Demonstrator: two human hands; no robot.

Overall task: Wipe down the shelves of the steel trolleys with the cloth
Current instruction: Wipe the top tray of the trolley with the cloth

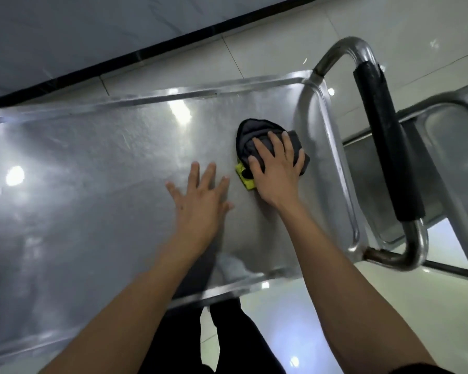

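Head view: right hand (274,168) presses flat on the dark cloth (254,133); left hand (200,195), fingers spread, rests beside it on the trolley shelf (92,163). No legible writing.

Left grip (200,195) flat, right grip (274,168) spread, pressing

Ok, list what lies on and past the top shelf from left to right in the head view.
Bare steel shelf → left hand → cloth under right hand → padded trolley handle → second trolley.
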